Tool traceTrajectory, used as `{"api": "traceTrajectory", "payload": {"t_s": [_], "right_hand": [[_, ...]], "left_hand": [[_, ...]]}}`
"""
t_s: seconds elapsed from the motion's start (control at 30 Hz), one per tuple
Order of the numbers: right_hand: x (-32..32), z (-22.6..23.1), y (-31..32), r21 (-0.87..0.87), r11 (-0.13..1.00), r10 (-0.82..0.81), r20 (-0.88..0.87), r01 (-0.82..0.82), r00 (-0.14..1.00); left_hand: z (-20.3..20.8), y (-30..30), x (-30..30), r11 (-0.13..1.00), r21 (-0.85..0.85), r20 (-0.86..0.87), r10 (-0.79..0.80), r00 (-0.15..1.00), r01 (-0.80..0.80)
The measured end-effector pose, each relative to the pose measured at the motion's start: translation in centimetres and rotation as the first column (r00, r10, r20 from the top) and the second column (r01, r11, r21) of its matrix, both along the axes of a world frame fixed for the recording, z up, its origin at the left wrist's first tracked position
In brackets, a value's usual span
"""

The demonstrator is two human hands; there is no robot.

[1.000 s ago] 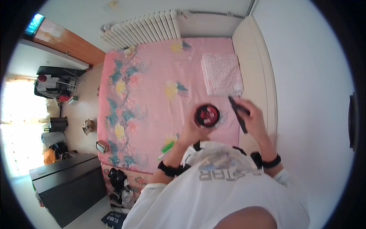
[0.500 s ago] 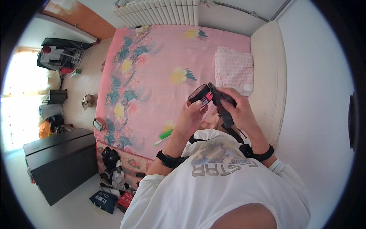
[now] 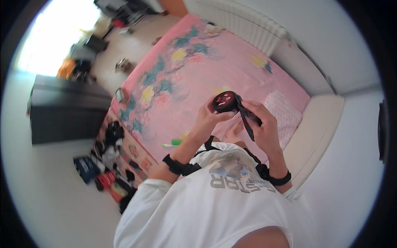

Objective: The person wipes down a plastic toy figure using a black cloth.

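My left hand (image 3: 208,119) grips a round black object with a red top (image 3: 224,101), held up over the bed. A black strap (image 3: 247,120) runs from that round object down through my right hand (image 3: 263,123), whose fingers are closed on it. Both wrists wear black bands. Below the hands lies the pink bed cover with flower prints (image 3: 186,78). A green and white pen-like item (image 3: 173,144) lies on the cover near my left forearm.
A folded pink towel (image 3: 285,113) lies on the bed to the right. A white radiator (image 3: 244,25) stands behind the bed. A dark cabinet (image 3: 66,109) stands at the left, with clutter of bags and boxes (image 3: 107,165) on the floor beside the bed.
The view has swung, so the bed now lies at a slant. My hands have come together: the right hand now holds the strap right beside the round object.
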State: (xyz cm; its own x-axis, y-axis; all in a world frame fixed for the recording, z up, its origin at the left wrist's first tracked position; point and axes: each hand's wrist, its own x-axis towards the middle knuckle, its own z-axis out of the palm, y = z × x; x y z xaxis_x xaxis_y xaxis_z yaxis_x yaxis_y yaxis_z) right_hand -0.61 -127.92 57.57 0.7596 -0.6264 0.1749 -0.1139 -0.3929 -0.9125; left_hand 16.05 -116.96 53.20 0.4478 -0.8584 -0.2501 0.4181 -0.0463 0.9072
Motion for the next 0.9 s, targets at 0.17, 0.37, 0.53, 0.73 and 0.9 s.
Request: {"api": "traceTrajectory", "payload": {"t_s": [0.17, 0.37, 0.53, 0.73, 0.9], "right_hand": [[0.6, 0.1, -2.2, -0.258, 0.966, 0.047, 0.069, -0.027, 0.997], [2.3, -3.6, -7.6, -0.390, 0.902, 0.145, -0.132, -0.186, 0.980], [0.8, -7.0, -15.8, -0.099, 0.995, 0.010, -0.071, -0.017, 0.997], [-1.5, -7.6, -22.0, -0.046, 0.988, -0.155, -0.147, 0.150, 0.977], [-2.0, -7.0, -25.7, -0.012, 0.987, -0.160, -0.247, 0.162, 0.956]], "left_hand": [[0.5, -3.1, 0.0, 0.996, -0.031, -0.004, 0.081, 0.997, -0.081], [1.4, -4.3, 3.1, 0.974, 0.063, -0.078, 0.221, 0.972, -0.216], [-0.8, -4.5, 5.1, 0.944, 0.115, -0.048, 0.315, 0.948, -0.308], [-4.5, -8.2, 6.7, 0.888, 0.292, -0.071, 0.392, 0.917, -0.356], [-5.8, -22.1, 8.8, 0.983, 0.172, -0.268, 0.116, 0.957, -0.071]]}}
